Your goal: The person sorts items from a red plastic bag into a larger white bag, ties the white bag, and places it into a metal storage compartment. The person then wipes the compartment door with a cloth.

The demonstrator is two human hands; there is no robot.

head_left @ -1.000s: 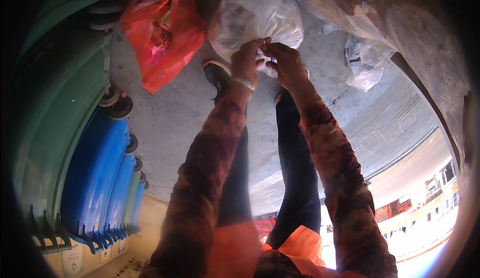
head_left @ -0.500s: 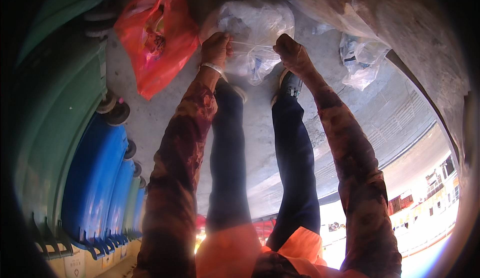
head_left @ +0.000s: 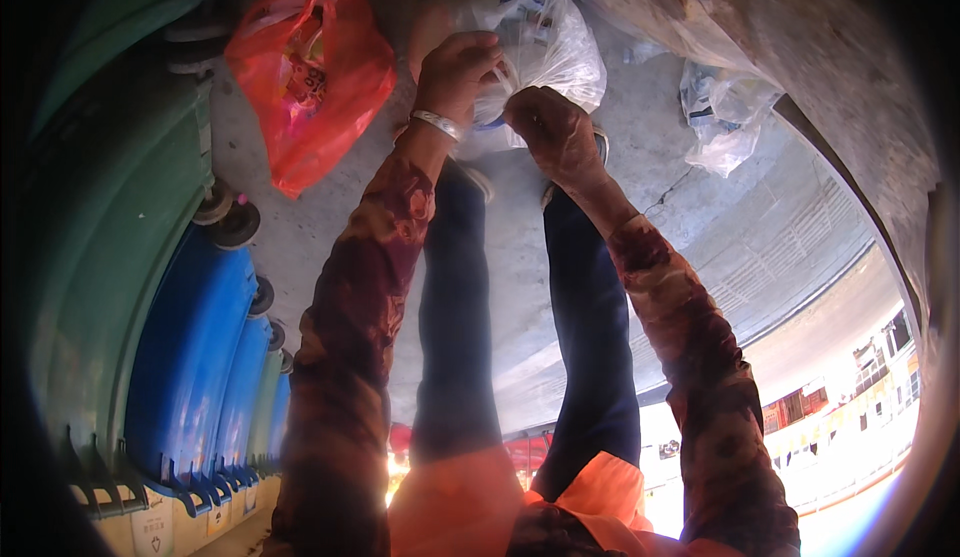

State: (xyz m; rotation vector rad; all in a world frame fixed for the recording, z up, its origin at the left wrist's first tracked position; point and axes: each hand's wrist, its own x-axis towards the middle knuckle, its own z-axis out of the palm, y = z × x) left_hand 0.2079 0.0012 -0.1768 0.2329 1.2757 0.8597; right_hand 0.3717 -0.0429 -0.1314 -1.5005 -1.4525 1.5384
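Observation:
A clear plastic bag (head_left: 560,42), filled and bulging, rests on the concrete floor just beyond my shoes. Its gathered neck runs between my two hands. My left hand (head_left: 455,77), with a white band at the wrist, pinches the plastic on the left side of the neck. Close beside it, my right hand (head_left: 555,132) is closed on the twisted plastic at the near side, its fingertips partly hidden. To the left lies an open red plastic bag (head_left: 325,87) with coloured wrappers inside; neither hand touches it.
Green wheeled bins (head_left: 120,207) and blue wheeled bins (head_left: 195,327) line the left side. Another clear bag with rubbish (head_left: 725,117) lies on the floor at the right. A big sheet-covered bulk (head_left: 800,47) rises at the upper right.
My hands have come together from a wide spread. The plastic stretched between them is now bunched into a neck, and the bag has shifted slightly right.

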